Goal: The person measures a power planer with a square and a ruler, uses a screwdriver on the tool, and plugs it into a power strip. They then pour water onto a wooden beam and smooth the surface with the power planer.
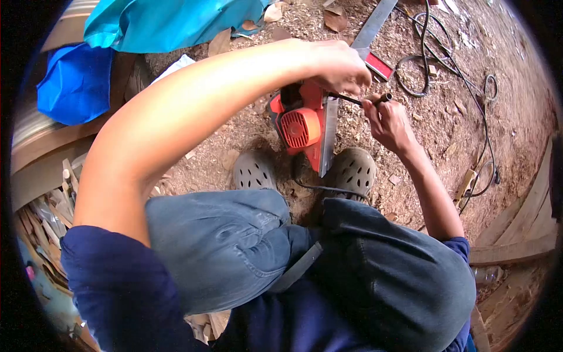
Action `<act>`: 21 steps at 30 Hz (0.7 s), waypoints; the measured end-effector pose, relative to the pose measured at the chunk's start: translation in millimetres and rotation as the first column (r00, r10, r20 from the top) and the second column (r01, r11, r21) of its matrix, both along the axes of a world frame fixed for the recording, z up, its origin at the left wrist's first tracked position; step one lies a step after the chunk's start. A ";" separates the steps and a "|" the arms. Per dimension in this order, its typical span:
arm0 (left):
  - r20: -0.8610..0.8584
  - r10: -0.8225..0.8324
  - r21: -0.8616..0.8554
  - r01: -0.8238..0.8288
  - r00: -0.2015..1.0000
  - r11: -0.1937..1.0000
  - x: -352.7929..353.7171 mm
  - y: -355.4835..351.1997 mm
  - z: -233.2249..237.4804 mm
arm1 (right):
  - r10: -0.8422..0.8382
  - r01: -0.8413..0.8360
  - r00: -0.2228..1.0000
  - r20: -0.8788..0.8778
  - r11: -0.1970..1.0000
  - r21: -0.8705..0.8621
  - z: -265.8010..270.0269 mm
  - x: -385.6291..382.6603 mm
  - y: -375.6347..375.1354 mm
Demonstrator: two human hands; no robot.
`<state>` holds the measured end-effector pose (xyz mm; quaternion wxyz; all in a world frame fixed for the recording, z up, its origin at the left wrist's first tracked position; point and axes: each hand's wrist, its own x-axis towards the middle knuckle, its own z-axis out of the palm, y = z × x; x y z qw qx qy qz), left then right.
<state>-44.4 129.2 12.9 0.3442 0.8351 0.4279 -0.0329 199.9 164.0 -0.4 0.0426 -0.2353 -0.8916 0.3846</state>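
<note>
An orange-red electric planer [300,128] lies on the ground between my shoes, its flat metal sole [329,132] facing right. My right hand [390,122] is closed around the handle of a black wrench [346,98], whose thin shaft runs left to the planer's upper end. Over that same end, my left hand [340,67] has its fingers curled downward. Its fingertips are partly hidden, so what they grip does not show. The wrench's far tip is also out of sight behind the left hand.
Above my hands lies a metal square [375,28] with a red-faced stock. A black cord [484,111] loops across the wood shavings at right. Blue cloth [176,23] and a blue bag [76,84] are at upper left. Wood strips [44,226] are piled at left.
</note>
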 end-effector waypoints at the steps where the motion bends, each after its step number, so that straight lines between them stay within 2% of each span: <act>1: 0.176 0.162 0.188 -0.194 0.971 0.963 -7.7 -6.6 -2.7 | -0.055 0.060 0.997 0.051 0.992 -0.108 3.9 -4.1 -1.3; 2: 0.375 0.271 0.324 -0.399 0.887 0.858 -15.4 -11.9 -5.2 | -0.108 0.129 0.988 0.108 0.968 -0.213 11.2 -8.8 -2.8; 4: 0.402 0.522 0.275 -0.643 0.752 0.715 -21.4 -35.0 4.3 | -0.106 0.142 0.985 0.138 0.947 -0.287 7.2 -9.8 -2.5; 5: 0.468 0.554 0.299 -0.713 0.689 0.634 -21.3 -45.7 -0.8 | -0.093 0.124 0.988 0.124 0.952 -0.279 10.9 -10.8 -1.8; 6: 0.413 0.643 0.262 -0.760 0.645 0.594 -19.3 -60.1 1.5 | -0.077 0.104 0.991 0.109 0.957 -0.270 15.7 -13.0 -0.4; 8: 0.414 0.765 0.168 -0.867 0.494 0.469 -7.0 -88.3 -2.6 | -0.076 0.117 0.987 0.142 0.944 -0.307 18.1 -15.8 1.1; 10: 0.337 0.865 0.021 -0.922 0.371 0.387 6.7 -114.7 -13.5 | -0.068 0.135 0.980 0.185 0.917 -0.376 10.2 -19.2 2.3; 12: 0.185 0.934 -0.161 -0.928 0.306 0.336 22.7 -128.4 -2.3 | -0.048 0.087 0.993 0.106 0.916 -0.392 -1.1 -22.8 1.7; 13: 0.187 0.932 -0.113 -0.936 0.311 0.334 32.4 -130.1 2.4 | -0.055 0.093 0.993 0.106 0.913 -0.396 -1.5 -24.6 3.0; 15: 0.185 0.930 -0.066 -0.940 0.319 0.336 45.5 -128.9 -1.8 | -0.031 0.135 0.974 0.225 0.874 -0.467 1.9 -29.3 6.9; 17: 0.110 0.944 0.099 -0.948 0.311 0.301 54.8 -124.9 -4.9 | -0.052 0.159 0.973 0.226 0.860 -0.486 -7.8 -30.1 4.4; 20: 0.082 0.952 0.125 -0.951 0.294 0.283 60.7 -124.3 -2.5 | -0.080 0.197 0.966 0.248 0.844 -0.498 -22.9 -31.3 3.4; 21: 0.117 0.952 0.074 -0.959 0.282 0.274 58.9 -123.9 -2.7 | -0.075 0.209 0.961 0.265 0.824 -0.526 -24.2 -30.9 2.2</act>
